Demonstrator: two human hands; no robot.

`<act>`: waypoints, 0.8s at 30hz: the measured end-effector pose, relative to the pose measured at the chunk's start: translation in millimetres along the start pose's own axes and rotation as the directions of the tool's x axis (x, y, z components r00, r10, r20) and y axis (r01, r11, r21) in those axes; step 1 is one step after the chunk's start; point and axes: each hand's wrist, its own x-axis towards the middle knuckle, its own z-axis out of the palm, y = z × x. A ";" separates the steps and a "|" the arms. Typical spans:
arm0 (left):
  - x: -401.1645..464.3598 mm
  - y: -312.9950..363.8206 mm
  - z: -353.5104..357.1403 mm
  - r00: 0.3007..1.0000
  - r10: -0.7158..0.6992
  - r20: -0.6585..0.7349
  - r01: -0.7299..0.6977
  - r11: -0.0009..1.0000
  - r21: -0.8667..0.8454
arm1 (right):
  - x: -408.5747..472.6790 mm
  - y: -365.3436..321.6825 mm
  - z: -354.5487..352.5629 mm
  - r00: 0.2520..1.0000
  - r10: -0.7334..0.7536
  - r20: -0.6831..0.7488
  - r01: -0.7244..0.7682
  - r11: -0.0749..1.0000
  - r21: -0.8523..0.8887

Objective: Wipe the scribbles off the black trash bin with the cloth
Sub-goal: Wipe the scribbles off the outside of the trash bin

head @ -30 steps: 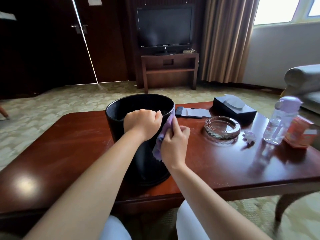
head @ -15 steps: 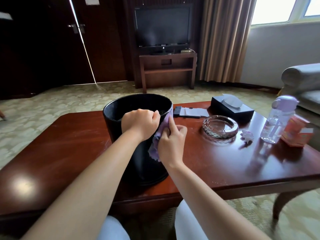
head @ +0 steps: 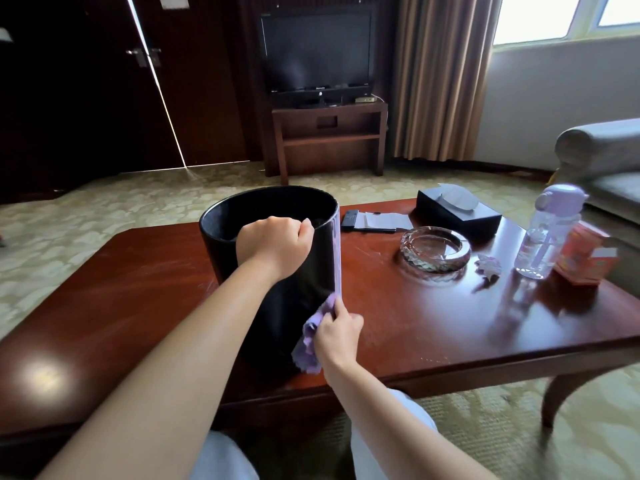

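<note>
R hand (head: 335, 336) presses cloth (head: 309, 344), bin (head: 304, 289) side.

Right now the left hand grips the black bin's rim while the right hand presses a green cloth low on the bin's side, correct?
Not quite: in the head view the cloth is purple, not green. The left hand grips the black bin's rim, and the right hand presses it low on the side.

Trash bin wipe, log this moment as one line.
left hand grips bin rim | right hand presses cloth low on side | scribbles not visible
</note>
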 end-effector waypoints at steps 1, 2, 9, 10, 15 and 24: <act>0.5 -0.2 -0.1 1.000 0.001 0.000 -0.001 1.000 0.004 | 1.1 -2.2 3.3 0.994 -0.110 -0.027 0.111 0.994 0.021; 0.8 -0.3 0.0 1.000 -0.002 0.003 0.002 1.000 0.005 | 1.3 -3.8 5.7 0.982 -0.187 -0.032 0.188 0.982 0.025; 0.0 -0.7 1.2 1.000 -0.009 0.005 0.009 1.000 -0.010 | 0.4 30.1 -0.8 0.980 0.186 0.069 -0.177 0.977 -0.115; 0.4 -0.6 0.9 1.000 -0.009 0.004 0.009 1.000 -0.008 | -0.6 32.0 -2.1 0.968 0.235 0.084 -0.221 0.964 -0.149; 0.2 -1.1 2.4 1.000 0.000 -0.025 0.000 1.000 -0.002 | -5.2 28.3 9.6 0.980 0.195 0.027 -0.192 0.979 -0.070; 0.0 -3.1 2.0 0.998 0.036 -0.048 -0.038 0.999 -0.038 | 0.2 42.1 1.7 0.957 0.276 0.090 -0.263 0.955 -0.139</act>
